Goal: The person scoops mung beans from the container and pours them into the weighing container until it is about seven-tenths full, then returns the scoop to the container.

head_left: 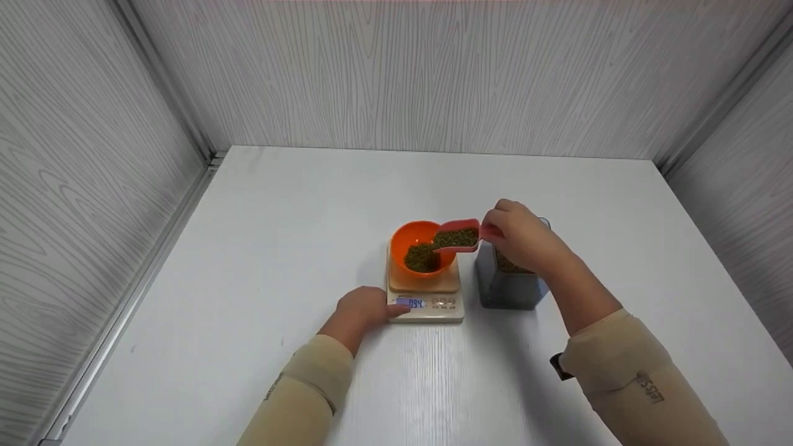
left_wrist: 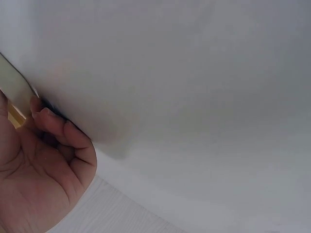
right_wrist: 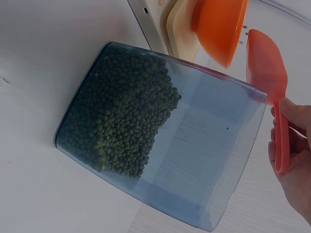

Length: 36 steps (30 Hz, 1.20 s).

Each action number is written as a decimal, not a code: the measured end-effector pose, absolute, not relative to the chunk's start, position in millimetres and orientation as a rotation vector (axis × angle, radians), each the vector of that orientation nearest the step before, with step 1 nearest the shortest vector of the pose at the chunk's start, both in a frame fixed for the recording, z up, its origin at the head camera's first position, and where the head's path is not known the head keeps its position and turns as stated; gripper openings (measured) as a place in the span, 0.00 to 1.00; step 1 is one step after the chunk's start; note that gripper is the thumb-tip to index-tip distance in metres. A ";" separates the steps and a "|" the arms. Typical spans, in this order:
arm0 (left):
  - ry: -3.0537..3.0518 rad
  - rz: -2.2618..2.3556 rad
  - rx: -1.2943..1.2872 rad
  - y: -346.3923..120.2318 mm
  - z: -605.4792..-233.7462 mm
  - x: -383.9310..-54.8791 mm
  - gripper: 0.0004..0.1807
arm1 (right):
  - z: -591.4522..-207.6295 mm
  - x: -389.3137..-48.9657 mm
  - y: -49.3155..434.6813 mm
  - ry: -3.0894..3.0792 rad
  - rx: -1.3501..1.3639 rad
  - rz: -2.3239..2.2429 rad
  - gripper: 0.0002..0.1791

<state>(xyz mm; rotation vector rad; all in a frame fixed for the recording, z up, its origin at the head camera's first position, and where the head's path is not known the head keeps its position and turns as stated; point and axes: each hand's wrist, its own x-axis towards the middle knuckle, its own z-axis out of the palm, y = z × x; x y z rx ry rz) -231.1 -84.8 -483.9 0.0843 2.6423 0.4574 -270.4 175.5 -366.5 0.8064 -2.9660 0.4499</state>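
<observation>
My right hand [head_left: 523,238] grips the handle of a red scoop [right_wrist: 266,65] loaded with green mung beans [head_left: 455,238]. The scoop's tip is over the right rim of an orange bowl [head_left: 409,233], and a few beans drop between them in the right wrist view. More beans [head_left: 421,259] lie heaped in the bowl, which sits on a cream kitchen scale [head_left: 446,315] with a lit display. Along the scale's front left edge, my left hand [head_left: 365,308] holds on, thumb on top across part of the display, fingers curled against the side [left_wrist: 63,131].
Right of the scale stands a clear bluish container [head_left: 508,292], partly filled with mung beans [right_wrist: 131,111], below my right forearm. The white table [head_left: 297,204] is bounded by grey wood-grain panels [head_left: 396,74] at the back and sides.
</observation>
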 end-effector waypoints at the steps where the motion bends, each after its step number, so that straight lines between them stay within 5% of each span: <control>1: 2.643 0.457 0.084 -84.8 -483.9 -230.9 0.31 | -365.9 -270.3 174.9 -2.957 0.817 0.452 0.07; 36: 2.627 0.419 0.087 -84.2 -486.2 -232.7 0.32 | -357.3 -266.3 157.5 -2.916 0.826 0.379 0.04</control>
